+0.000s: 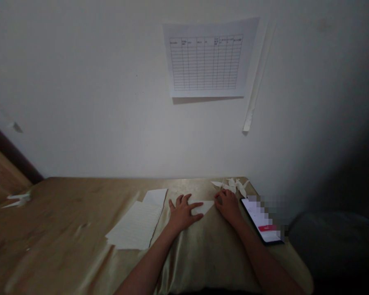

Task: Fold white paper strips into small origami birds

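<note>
A small white folded paper (204,207) with a pointed right corner lies on the cloth-covered table. My left hand (182,214) rests over its left side, fingers spread and pressing down flat. At the paper's right corner, my right hand (229,206) has its fingers curled together, thumb and fingertips meeting the tip; how firmly they pinch it cannot be made out. Just beyond my right hand sits a small pile of folded white paper pieces (240,187). To the left of my left hand lies a stack of lined paper sheets (137,225).
A phone (266,229) with a lit screen lies at the table's right edge. White paper scraps (20,199) are on the left of the golden tablecloth (64,237). A printed table sheet (207,61) and a loose white strip (256,86) hang on the wall behind.
</note>
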Demonstrator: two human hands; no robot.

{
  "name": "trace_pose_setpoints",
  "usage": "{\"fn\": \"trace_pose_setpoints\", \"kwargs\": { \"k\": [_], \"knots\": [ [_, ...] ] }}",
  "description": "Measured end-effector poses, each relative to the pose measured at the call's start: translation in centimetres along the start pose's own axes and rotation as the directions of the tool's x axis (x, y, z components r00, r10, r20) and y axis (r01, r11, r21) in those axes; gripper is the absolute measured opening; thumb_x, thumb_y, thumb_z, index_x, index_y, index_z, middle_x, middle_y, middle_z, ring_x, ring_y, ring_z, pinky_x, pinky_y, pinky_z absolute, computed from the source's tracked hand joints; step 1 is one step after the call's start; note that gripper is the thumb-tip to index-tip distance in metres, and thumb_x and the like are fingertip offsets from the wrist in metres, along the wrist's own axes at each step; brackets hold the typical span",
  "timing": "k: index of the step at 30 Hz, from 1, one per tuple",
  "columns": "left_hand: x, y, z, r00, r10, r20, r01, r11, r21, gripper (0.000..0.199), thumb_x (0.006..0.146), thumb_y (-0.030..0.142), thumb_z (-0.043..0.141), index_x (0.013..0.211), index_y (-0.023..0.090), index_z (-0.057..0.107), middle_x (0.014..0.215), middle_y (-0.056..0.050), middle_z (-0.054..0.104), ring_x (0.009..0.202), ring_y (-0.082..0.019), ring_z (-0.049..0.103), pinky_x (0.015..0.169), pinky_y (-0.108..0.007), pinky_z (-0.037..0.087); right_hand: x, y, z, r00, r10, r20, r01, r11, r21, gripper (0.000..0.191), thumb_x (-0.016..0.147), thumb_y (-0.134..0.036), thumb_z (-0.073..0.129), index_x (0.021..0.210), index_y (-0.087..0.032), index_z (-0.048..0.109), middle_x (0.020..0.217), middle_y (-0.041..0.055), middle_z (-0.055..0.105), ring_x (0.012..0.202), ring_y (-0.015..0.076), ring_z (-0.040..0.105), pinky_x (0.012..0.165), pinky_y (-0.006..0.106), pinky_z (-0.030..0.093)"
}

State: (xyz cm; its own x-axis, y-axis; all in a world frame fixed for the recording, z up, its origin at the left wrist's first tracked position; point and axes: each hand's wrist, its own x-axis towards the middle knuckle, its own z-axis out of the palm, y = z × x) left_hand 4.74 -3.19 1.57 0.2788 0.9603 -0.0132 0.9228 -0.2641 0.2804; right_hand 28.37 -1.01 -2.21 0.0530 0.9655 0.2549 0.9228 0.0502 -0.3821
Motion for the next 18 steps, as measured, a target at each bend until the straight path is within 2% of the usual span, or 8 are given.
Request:
{"fn": "trace_pose_setpoints", "kwargs": {
  "k": [6, 14, 18],
  "knots": [
    [0.1, -0.2, 0.2, 1.0, 0.0, -0.012, 0.0, 1.0, 0.001, 0.053, 0.087, 0.071, 0.071, 0.138, 0.06, 0.065, 0.17, -0.001, 0.044, 0.159, -0.045, 0.028, 0.12, -0.085, 0.009, -0.2, -0.3, -0.1, 1.0, -0.028, 0.013, 0.028, 0.999, 0.019, 0.029, 0.089, -0.031, 0.07, 0.116, -0.023, 0.075, 0.132, 0.0124, 0.064, 0.13, 0.0306, 0.054, 0.113, 0.043, 0.038],
    [0.1, -0.2, 0.4, 0.999, -0.005, -0.032, 0.005, 1.0, 0.0, 0.056, 0.086, 0.071, 0.072, 0.14, 0.056, 0.065, 0.169, -0.003, 0.045, 0.158, -0.045, 0.03, 0.121, -0.084, 0.01, -1.5, -2.7, -0.3, 0.996, -0.032, 0.078, 0.031, 0.999, 0.011, 0.043, 0.082, -0.041, 0.077, 0.122, -0.026, 0.072, 0.137, 0.0122, 0.062, 0.133, 0.0349, 0.053, 0.119, 0.052, 0.031],
    [0.1, -0.1, 0.2, 1.0, -0.013, -0.017, 0.013, 1.0, 0.001, 0.048, 0.092, 0.065, 0.069, 0.139, 0.057, 0.065, 0.169, -0.002, 0.044, 0.159, -0.043, 0.029, 0.121, -0.084, 0.011, -2.0, -3.6, -0.3, 0.992, -0.056, 0.109, 0.052, 0.998, 0.033, 0.05, 0.08, -0.042, 0.078, 0.127, -0.024, 0.071, 0.142, 0.0149, 0.061, 0.137, 0.0358, 0.051, 0.122, 0.053, 0.028]
  ]
}}
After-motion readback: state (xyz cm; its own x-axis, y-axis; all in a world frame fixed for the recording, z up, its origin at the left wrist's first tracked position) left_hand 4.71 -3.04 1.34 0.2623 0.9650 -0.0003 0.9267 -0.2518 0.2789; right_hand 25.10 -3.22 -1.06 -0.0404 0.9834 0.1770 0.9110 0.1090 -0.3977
